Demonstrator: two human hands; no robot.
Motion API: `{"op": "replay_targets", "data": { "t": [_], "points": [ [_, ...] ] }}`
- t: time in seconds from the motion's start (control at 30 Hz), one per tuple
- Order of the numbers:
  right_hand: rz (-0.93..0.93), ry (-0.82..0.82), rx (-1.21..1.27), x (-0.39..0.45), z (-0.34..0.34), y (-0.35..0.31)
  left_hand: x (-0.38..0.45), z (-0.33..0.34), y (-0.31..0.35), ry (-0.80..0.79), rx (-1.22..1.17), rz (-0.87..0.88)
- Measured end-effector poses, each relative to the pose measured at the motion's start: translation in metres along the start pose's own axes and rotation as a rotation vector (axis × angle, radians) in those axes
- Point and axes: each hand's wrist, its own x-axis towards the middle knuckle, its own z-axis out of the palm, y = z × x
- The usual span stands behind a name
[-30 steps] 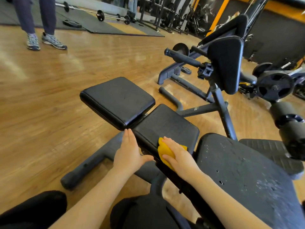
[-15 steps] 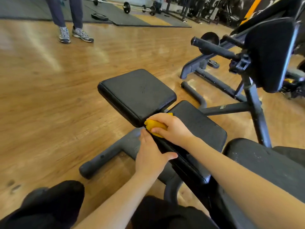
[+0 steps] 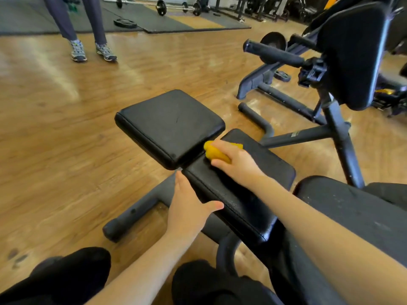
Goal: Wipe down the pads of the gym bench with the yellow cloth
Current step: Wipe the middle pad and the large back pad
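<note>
The gym bench has three black pads in a row: a far square pad (image 3: 169, 124), a middle pad (image 3: 259, 164) and a large worn pad (image 3: 356, 216) at the right. My right hand (image 3: 237, 161) is shut on the bunched yellow cloth (image 3: 214, 151), pressing it on the far end of the middle pad, beside the gap to the square pad. My left hand (image 3: 189, 208) rests flat against the middle pad's left edge, fingers along the side and thumb on top.
The bench's floor bar (image 3: 130, 214) runs left over the wooden floor. Another black machine (image 3: 352, 53) with a padded upright and a handle stands at the right. A person's legs (image 3: 88, 29) stand at the far left, near a barbell (image 3: 163, 6) on mats. My knees are at the bottom.
My right hand has slid the cloth from the near left edge of the middle pad up to its far end. My left hand stays on the pad's left edge. The view has shifted.
</note>
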Motion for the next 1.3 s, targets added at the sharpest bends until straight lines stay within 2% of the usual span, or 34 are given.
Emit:
{"op": "replay_targets", "data": {
  "t": [0.07,0.13,0.23,0.33,0.43,0.5,0.63,0.7,0.77,0.83,0.97,1.07,1.2,1.3],
  "points": [
    [-0.087,-0.052,-0.027,-0.026,0.007,-0.003,-0.001,-0.003,0.001,0.006,0.013,0.010],
    [-0.074,-0.063,-0.057,-0.035,-0.004,0.009,-0.003,-0.004,0.005,-0.001,0.050,0.014],
    [0.123,0.024,-0.117,-0.031,-0.032,0.038,-0.008,-0.005,0.012,-0.002,0.272,0.072],
    [0.357,0.142,-0.100,-0.028,-0.048,0.059,-0.011,-0.004,0.022,-0.008,0.623,0.274],
    [0.489,0.224,-0.115,-0.030,-0.046,0.059,-0.011,0.004,0.029,-0.129,0.784,0.310],
    [0.434,0.221,-0.139,-0.045,-0.035,0.049,-0.014,0.012,0.032,-0.201,0.858,0.317],
    [0.283,0.124,-0.186,-0.101,-0.009,0.025,-0.016,0.028,0.038,-0.226,0.959,0.356],
    [0.278,0.100,-0.098,-0.118,-0.016,0.016,-0.018,0.029,0.041,-0.245,0.997,0.369],
    [0.303,0.177,0.157,-0.139,-0.037,0.003,-0.022,0.028,0.045,-0.274,1.011,0.362],
    [0.309,0.313,0.285,-0.170,-0.058,-0.006,-0.031,0.029,0.054,-0.353,0.983,0.351],
    [0.376,0.422,0.157,-0.241,-0.094,-0.011,-0.065,0.047,0.070,-0.625,0.990,0.560],
    [0.478,0.273,0.006,-0.266,-0.124,-0.013,-0.090,0.056,0.065,-0.711,1.016,0.683],
    [0.561,-0.052,-0.263,-0.249,-0.149,-0.018,-0.093,0.062,0.051,-0.630,1.007,0.722],
    [0.539,-0.265,-0.402,-0.229,-0.146,-0.025,-0.093,0.069,0.048,-0.579,0.972,0.688]
  ]
}}
